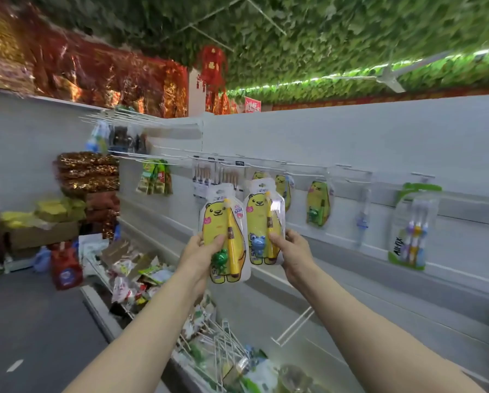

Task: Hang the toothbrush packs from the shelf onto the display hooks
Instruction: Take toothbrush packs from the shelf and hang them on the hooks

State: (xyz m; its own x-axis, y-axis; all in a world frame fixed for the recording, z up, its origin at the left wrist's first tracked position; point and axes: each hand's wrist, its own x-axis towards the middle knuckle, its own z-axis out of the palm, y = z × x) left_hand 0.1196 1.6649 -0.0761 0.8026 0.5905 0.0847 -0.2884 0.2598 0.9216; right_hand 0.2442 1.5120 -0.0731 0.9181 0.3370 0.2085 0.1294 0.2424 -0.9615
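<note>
While hands (200,251) (294,248) grip bear packs (217,219) (259,219), left labelled BABY, hung pack (410,231) All-fix

- White back panel (393,137) rises behind both grips, its wire display hooks (266,165) jutting out above them.
- Bear-print toothbrush packs (318,204) hang on hooks just beyond the right grip (291,251); a three-brush pack (413,231) hangs farther right.
- Shelf (98,310) runs below the left grip (200,251), heaped with mixed packets (135,276) and loose wire hooks (223,341).
- Grey floor (24,321), well left of the left grip, carries a cardboard box (44,234) and a red bag (66,268).
</note>
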